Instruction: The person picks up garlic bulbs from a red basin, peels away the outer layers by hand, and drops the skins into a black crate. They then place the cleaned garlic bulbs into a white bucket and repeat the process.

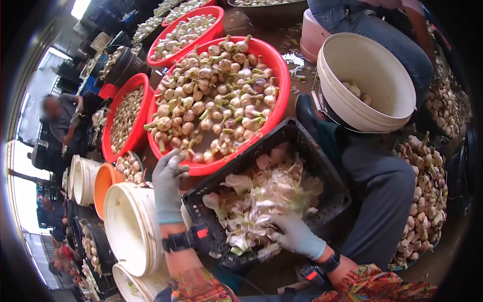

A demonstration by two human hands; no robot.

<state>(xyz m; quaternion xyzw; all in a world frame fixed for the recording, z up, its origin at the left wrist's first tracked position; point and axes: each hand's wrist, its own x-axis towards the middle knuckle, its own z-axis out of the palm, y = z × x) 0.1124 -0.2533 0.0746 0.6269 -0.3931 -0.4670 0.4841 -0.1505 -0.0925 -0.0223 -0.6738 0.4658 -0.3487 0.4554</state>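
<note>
A grey glove covers my left hand (170, 176), which is raised at the near rim of a large red basin (283, 75) full of garlic bulbs (201, 95). Its fingers curl together, and what they hold, if anything, is too small to name. My right hand (297, 236), also gloved, reaches into a black plastic crate (332, 201). Its fingers touch the loose garlic skins (271, 194) heaped there, and its fingertips are partly hidden among them. The crate lies tilted between my hands, below the red basin.
A white bucket (392, 113) with a few bulbs stands at upper right, beside a seated person's leg (362, 30). Garlic heaps (422, 201) lie at right. White buckets (126, 226), an orange bucket (108, 186) and another red basin (105, 136) stand at left. Other people sit farther left.
</note>
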